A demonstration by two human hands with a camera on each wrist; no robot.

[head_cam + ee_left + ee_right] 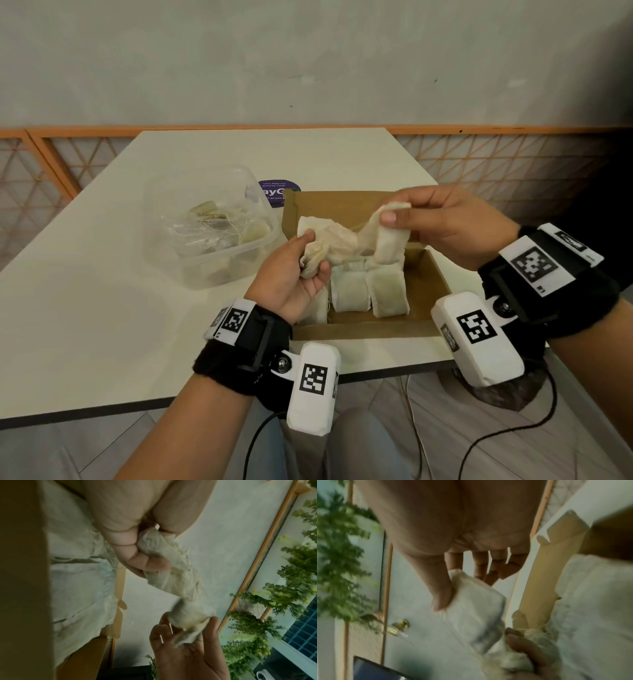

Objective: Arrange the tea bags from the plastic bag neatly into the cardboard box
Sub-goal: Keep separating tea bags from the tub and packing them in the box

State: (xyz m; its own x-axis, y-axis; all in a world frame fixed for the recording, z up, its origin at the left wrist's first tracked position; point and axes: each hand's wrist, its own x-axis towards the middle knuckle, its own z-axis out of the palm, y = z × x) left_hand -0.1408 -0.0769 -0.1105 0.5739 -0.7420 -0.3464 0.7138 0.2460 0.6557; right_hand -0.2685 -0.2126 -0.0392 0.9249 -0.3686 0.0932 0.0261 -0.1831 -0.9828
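Observation:
Above the open cardboard box (pixel 430 274) both hands hold pale tea bags joined by tangled strings. My left hand (pixel 296 270) grips a crumpled bunch of tea bags (pixel 325 245), also the bunch (pixel 154 545) in the left wrist view. My right hand (pixel 442 222) pinches one tea bag (pixel 390 236) between thumb and forefinger, the same bag (pixel 476 604) in the right wrist view. Several tea bags (pixel 370 291) lie side by side in the box. The plastic bag (pixel 212 229) with more tea bags sits in a clear tub (pixel 205 270) to the left.
The white table (pixel 102 291) ends at a near edge just below my wrists. A purple sticker (pixel 278 192) lies behind the box. An orange lattice railing (pixel 513 157) runs behind the table. Cables (pixel 513 435) hang under the right wrist.

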